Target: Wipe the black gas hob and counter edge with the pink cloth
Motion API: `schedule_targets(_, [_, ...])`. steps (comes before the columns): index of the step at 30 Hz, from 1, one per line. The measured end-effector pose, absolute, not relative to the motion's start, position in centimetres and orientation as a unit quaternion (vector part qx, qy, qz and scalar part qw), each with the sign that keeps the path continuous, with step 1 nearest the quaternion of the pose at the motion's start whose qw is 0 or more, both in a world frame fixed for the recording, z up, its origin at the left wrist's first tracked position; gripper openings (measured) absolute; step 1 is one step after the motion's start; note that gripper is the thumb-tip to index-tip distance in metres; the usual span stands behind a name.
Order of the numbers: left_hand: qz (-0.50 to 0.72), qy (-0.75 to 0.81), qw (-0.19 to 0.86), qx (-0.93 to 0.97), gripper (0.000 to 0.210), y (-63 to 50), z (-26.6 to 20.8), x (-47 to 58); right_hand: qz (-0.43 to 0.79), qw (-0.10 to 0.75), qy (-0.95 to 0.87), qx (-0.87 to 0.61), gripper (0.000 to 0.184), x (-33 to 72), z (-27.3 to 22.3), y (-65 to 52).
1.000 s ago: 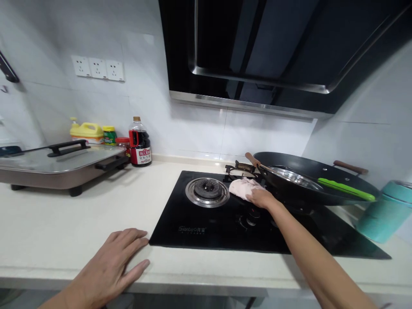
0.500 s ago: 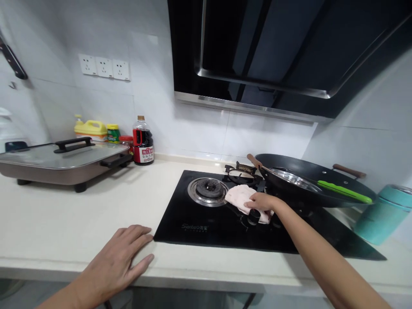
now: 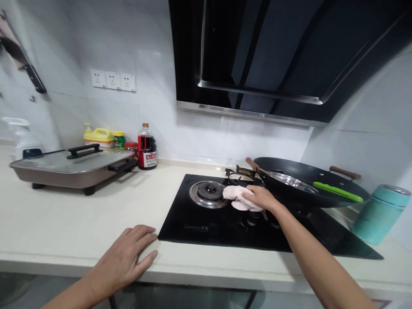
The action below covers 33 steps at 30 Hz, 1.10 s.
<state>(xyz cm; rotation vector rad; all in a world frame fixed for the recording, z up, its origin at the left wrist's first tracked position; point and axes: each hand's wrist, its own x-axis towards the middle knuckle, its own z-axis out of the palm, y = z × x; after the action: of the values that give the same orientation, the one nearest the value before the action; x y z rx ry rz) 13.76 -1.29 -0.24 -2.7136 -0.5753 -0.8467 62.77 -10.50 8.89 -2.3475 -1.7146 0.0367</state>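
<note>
My right hand (image 3: 260, 197) is closed on a pale pink cloth (image 3: 241, 198), which lies bunched on the black glass gas stove (image 3: 212, 229). The cloth's left end reaches the rim of the left burner (image 3: 209, 193). Just in front of the cloth are the stove's control knobs (image 3: 252, 220), partly covered by it. My left hand (image 3: 127, 253) rests on the white countertop (image 3: 64, 227) with its fingers spread, fingertips at the stove's front left corner. Behind the cloth stands a black pan support (image 3: 240, 172).
A large black wok (image 3: 347, 193) holding a metal bowl (image 3: 291, 181) and a green-handled utensil (image 3: 337, 192) sits at the stove's right. Beyond it is a turquoise canister (image 3: 381, 214). An electric pan (image 3: 74, 171) and a soy sauce bottle (image 3: 147, 148) stand left. A range hood (image 3: 251, 56) overhangs.
My right hand has drawn the cloth slightly back and bunched it up, away from the front knob. My left hand stays on the counter. The view has shifted a little left and up.
</note>
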Motion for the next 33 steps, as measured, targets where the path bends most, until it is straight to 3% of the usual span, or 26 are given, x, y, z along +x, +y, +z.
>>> schedule_targets(7, [-0.295, -0.205, 0.106, -0.927, 0.028, -1.0, -0.7, 13.7, 0.021, 0.087, -0.571, -0.816, 0.049, 61.5, 6.6, -13.8])
schedule_targets(17, [-0.302, -0.199, 0.121, -0.924, 0.028, -0.9, -0.6, 13.6, -0.035, 0.078, -0.52, -0.85, 0.038, 62.5, 7.3, -9.5])
schedule_targets(25, [-0.313, -0.202, 0.121, -0.92, 0.029, -0.3, -1.4, 13.4, -0.101, 0.073, -0.521, -0.844, 0.034, 66.8, 7.6, -16.6])
schedule_targets(33, [-0.308, -0.192, 0.138, -0.921, 0.03, 0.2, -1.3, 13.3, 0.043, 0.122, -0.452, -0.883, 0.056, 68.5, 5.0, -19.1])
